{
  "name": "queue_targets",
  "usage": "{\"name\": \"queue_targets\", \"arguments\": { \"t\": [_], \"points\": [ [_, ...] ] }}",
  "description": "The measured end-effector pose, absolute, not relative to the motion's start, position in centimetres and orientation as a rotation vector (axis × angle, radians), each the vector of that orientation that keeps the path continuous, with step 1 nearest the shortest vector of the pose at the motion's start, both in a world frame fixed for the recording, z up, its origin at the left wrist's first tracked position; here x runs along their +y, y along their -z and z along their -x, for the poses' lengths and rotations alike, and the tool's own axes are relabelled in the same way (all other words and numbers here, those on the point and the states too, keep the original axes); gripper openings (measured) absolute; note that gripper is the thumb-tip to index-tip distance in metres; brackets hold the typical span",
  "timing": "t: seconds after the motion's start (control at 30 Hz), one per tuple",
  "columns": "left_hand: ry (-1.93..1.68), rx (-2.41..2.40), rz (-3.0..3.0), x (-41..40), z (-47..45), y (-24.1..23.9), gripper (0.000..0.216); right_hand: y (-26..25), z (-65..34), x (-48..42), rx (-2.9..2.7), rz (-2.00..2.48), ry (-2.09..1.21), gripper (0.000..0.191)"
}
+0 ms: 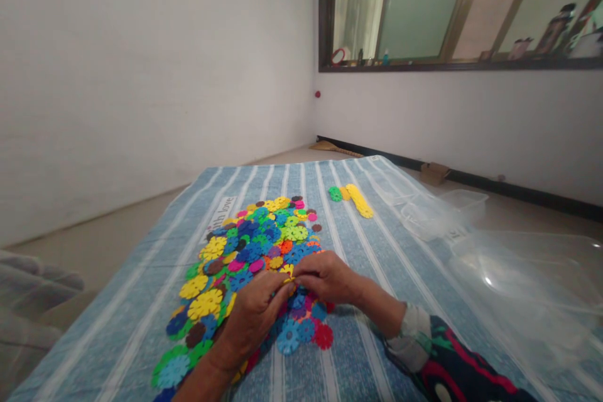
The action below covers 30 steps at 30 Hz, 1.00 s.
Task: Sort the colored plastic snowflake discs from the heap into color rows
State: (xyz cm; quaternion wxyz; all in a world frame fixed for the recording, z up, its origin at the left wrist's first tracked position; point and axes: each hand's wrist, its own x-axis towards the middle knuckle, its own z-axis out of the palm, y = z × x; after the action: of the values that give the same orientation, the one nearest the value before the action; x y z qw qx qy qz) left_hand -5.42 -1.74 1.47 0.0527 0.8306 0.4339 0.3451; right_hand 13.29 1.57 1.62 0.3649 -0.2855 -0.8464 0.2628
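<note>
— What do we see closest to us?

— At bottom center, we find a left hand and a right hand meeting fingertip to fingertip, both pinched narrow around a yellow piece, mostly hidden by the fingers. A dark patterned sleeve with a gray cuff runs into the lower right corner.

— And beneath them?

— We see a pile of notched plastic discs in blue, yellow, green, pink and red, spread from lower left to center on a blue-and-white striped cloth.

— What lies past the pile?

— Clear plastic containers sit along the right of the frame. Right of center, well apart from the pile, we spot a row of overlapping yellow discs beside a green disc.

— And farthest off?

— A cardboard piece on the floor at right, then a window at upper right, bottles along its sill.
</note>
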Motion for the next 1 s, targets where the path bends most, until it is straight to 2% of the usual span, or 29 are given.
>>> {"name": "queue_targets", "arguments": {
  "t": [0.13,0.2,0.4,1.0],
  "points": [
    [-1.181,1.337,-2.53,-1.5,5.5,-1.2,0.021,-2.1,-15.5,3.5,-2.066,0.886,-0.713,0.016],
    [-1.234,1.335,-2.541,-1.4,5.5,-1.1,0.02,-2.0,-18.1,5.1,-1.958,1.011,-0.653,0.021],
    [-1.22,1.294,-2.621,-1.4,5.6,-0.7,0.018,0.5,-26.8,9.1,-1.488,1.783,-0.214,0.028],
    [-1.177,1.293,-2.686,-1.5,5.8,-0.4,0.014,2.7,-29.0,12.3,-1.53,2.023,-0.113,0.033]
  ]
}}
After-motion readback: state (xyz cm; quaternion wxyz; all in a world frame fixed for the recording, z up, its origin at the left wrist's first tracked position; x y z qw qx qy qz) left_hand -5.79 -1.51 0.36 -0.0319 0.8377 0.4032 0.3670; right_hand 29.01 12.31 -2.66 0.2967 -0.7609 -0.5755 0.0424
